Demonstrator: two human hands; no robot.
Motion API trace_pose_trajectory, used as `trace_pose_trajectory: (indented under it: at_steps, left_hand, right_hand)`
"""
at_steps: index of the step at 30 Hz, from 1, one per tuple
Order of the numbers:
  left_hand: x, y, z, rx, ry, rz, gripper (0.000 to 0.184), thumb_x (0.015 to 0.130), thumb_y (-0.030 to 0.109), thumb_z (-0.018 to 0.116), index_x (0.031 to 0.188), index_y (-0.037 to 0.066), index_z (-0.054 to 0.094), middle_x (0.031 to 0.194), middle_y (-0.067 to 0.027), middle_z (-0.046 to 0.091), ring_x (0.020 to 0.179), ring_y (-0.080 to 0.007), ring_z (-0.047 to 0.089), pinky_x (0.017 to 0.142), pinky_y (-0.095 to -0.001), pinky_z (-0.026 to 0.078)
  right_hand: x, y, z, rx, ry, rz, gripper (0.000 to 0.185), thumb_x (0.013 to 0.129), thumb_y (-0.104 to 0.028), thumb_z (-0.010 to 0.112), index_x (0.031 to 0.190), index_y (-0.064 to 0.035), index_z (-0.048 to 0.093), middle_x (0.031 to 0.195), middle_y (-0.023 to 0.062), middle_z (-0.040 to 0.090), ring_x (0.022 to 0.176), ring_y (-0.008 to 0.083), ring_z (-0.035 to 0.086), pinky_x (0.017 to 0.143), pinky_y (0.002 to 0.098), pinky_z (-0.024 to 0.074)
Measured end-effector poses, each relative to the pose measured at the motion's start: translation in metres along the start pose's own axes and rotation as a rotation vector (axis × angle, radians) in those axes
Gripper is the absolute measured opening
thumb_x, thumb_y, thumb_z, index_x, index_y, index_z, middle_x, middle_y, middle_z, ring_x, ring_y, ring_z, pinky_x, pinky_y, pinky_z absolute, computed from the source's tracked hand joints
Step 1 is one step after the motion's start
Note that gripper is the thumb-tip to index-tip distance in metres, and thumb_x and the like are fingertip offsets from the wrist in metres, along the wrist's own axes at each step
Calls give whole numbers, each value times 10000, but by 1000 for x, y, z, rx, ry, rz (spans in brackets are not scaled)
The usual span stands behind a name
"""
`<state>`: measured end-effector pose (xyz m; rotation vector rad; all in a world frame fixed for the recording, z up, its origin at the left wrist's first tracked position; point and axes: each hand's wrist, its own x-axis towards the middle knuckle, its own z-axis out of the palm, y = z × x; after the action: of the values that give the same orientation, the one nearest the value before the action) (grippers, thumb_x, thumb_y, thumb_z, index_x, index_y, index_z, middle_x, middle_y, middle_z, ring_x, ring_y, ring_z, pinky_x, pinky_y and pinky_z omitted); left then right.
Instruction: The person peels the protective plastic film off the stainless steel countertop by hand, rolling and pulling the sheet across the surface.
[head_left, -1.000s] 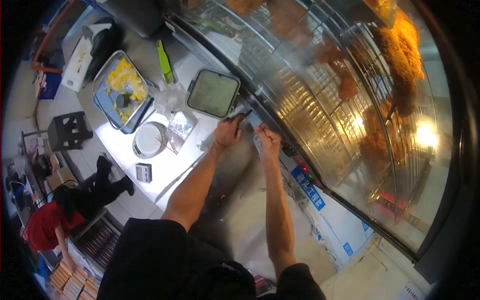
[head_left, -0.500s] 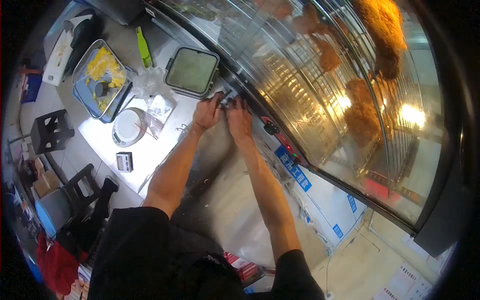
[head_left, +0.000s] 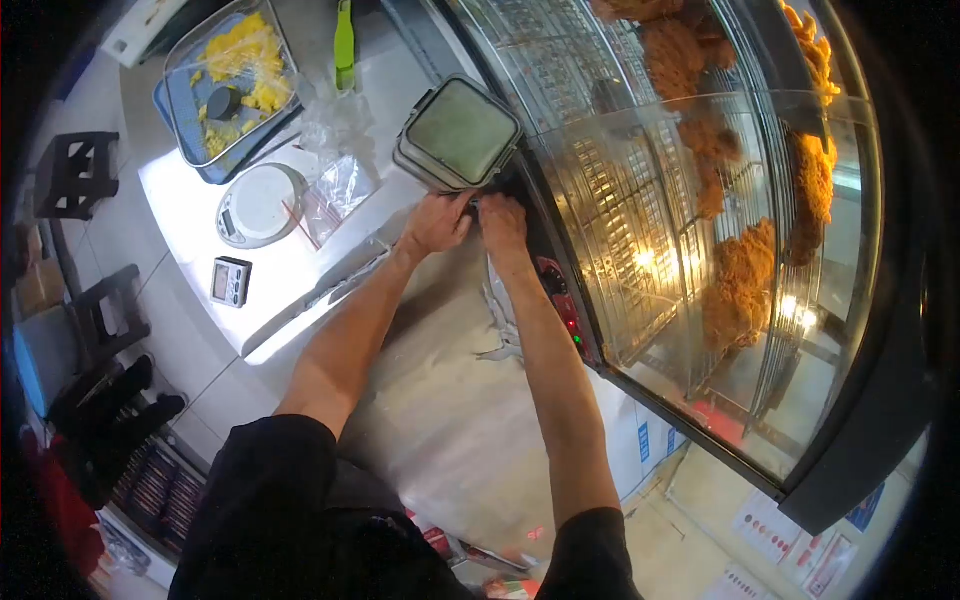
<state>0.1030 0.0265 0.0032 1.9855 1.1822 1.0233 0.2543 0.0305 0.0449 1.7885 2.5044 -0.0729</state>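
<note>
Both hands are close together just below a square lidded container with a greenish top (head_left: pixel 462 132). My left hand (head_left: pixel 437 222) has its fingers curled, and what they hold, if anything, is too small to make out. Beside it on the right, my right hand (head_left: pixel 500 220) is closed too, its fingertips hidden near the container's lower edge. Beneath the forearms lies a pale, sheet-like covering (head_left: pixel 440 390). Clear plastic bags (head_left: pixel 340 185) rest on the counter (head_left: pixel 285 285), left of the container.
A glass display case (head_left: pixel 620 240) with fried food fills the right. On the left are a round scale (head_left: pixel 265 203), a timer (head_left: pixel 231 281), a tray of yellow food (head_left: pixel 240 65), a green tool (head_left: pixel 344 48) and a black stool (head_left: pixel 78 175). A person's dark-clad legs (head_left: pixel 125 410) show lower left.
My hands, apart a second ago, have come together beside the container. The dark object seen earlier at my left fingers is no longer distinct. The view has shifted.
</note>
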Motion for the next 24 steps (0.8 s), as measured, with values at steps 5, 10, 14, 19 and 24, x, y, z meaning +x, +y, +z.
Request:
trace_pose_trajectory:
  at_steps: [5,10,14,19,24]
  left_hand:
    - [-4,-7,3,-9,47,0,429,798,168,568,1205,39,536,849,-231,658,756,-407,643,701,-498,522]
    - [-3,3,-3,-38,-9,-13,376,819,133,550,1182,37,529,862,-207,668,765,-397,648,713,-498,519]
    - [-3,4,-5,-28,-16,-6,371,829,139,548,1188,44,526,863,-203,671,779,-396,648,723,-489,518]
    - [0,6,-6,40,-161,-96,397,830,171,561,1205,50,523,882,-205,674,807,-391,649,763,-479,512]
    - [1,5,-5,95,-118,-11,434,820,180,571,1232,56,517,863,-201,673,793,-393,650,734,-476,522]
  right_hand:
    - [-19,3,0,127,167,72,149,812,-56,574,959,-35,559,788,159,604,798,372,619,682,499,480]
    - [-37,-20,-16,719,206,497,290,835,-75,539,1109,-1,479,923,267,623,883,468,610,784,524,482]
    - [-30,-30,-37,403,203,425,286,891,-196,536,1106,-15,486,893,213,631,818,434,613,767,522,475]
    - [-41,-3,18,-18,58,191,227,900,-247,551,973,-34,581,853,154,623,787,347,629,725,477,499]
    - [-38,8,21,-107,57,3,194,893,-232,562,840,-58,631,842,121,616,795,317,633,715,464,521]
